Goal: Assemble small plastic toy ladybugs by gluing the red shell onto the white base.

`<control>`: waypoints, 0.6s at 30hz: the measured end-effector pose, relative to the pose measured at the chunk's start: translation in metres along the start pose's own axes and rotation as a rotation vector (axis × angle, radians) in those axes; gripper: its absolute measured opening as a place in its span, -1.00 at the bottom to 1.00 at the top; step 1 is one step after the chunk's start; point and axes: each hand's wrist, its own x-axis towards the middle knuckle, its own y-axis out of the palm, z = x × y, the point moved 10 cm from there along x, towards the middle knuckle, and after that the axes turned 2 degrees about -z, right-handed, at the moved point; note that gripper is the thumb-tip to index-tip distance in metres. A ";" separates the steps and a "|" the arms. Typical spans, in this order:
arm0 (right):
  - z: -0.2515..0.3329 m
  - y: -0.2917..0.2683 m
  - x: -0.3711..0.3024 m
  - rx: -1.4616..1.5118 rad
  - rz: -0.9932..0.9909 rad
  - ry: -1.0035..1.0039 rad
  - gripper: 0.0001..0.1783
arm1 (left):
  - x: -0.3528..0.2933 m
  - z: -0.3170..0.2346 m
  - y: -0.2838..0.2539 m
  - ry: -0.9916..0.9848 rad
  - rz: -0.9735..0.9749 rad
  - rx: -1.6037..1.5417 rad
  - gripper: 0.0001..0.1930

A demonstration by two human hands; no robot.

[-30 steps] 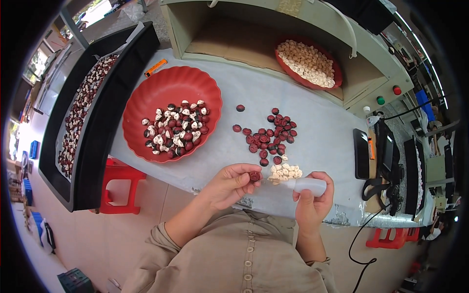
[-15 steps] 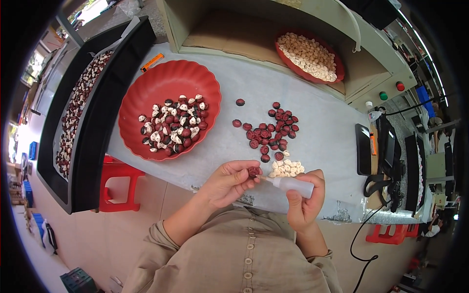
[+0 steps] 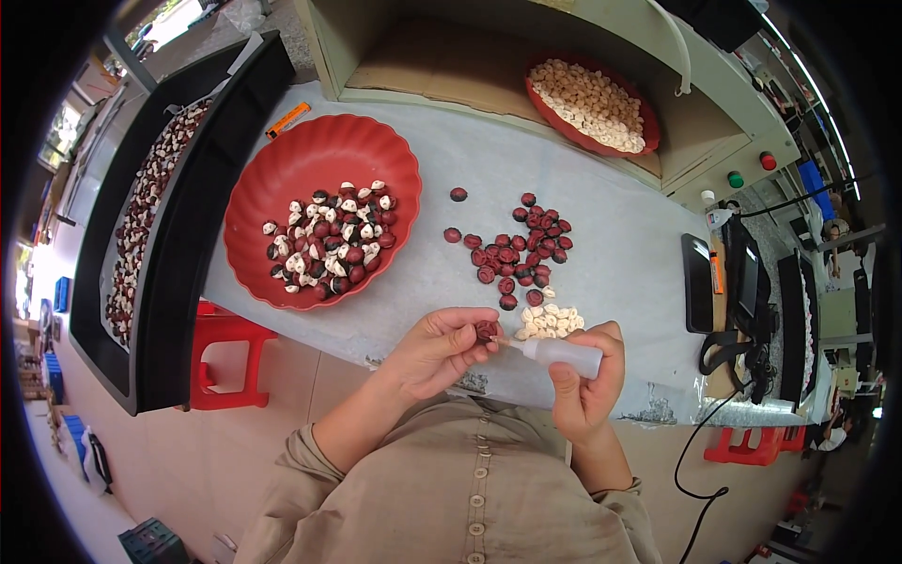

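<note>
Between the thumb and fingers of my left hand (image 3: 440,350) is a small dark-red round piece (image 3: 486,331), held near the table's front edge. My right hand (image 3: 587,381) is wrapped around a translucent squeeze bottle (image 3: 567,356). Its thin nozzle points left and reaches the red piece, or very close to it. Just beyond the bottle lies a small heap of cream-coloured pieces (image 3: 550,322). Further back, several loose dark-red and black round pieces (image 3: 515,246) are scattered on the covered table (image 3: 451,141).
Left of them stands a red scalloped bowl (image 3: 315,150) of red, black and white pieces. A long black tray (image 3: 202,207) is beyond it, with an orange box (image 3: 287,120) nearby. A red dish of cream pieces (image 3: 587,105) sits inside a cabinet (image 3: 442,56). A black phone-like slab (image 3: 697,282) lies right.
Both hands keep nearly the same pose, with the nozzle still at the red piece. The whole view has shifted very slightly.
</note>
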 end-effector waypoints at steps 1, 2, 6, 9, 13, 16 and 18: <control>0.000 0.000 0.000 -0.001 -0.001 0.001 -0.70 | 0.000 0.000 0.000 -0.001 0.000 0.000 -0.73; 0.000 0.000 -0.001 0.010 -0.006 -0.001 -0.71 | 0.000 0.000 0.000 -0.002 0.000 0.003 -0.73; 0.001 0.000 0.001 0.007 -0.006 -0.004 -0.71 | 0.000 0.001 -0.002 -0.007 -0.004 0.012 -0.73; 0.003 0.000 0.000 -0.025 0.014 -0.018 -0.70 | 0.000 0.000 -0.001 -0.002 0.004 0.011 -0.74; 0.003 0.000 -0.004 -0.015 0.001 -0.033 -0.69 | 0.001 0.001 -0.001 -0.002 0.001 0.005 -0.73; 0.010 0.001 -0.004 -0.072 0.006 -0.090 -0.66 | 0.001 0.000 0.000 -0.001 0.008 -0.007 -0.73; 0.014 0.002 -0.005 -0.076 0.006 -0.138 -0.63 | 0.000 0.000 -0.002 0.002 -0.005 -0.004 -0.72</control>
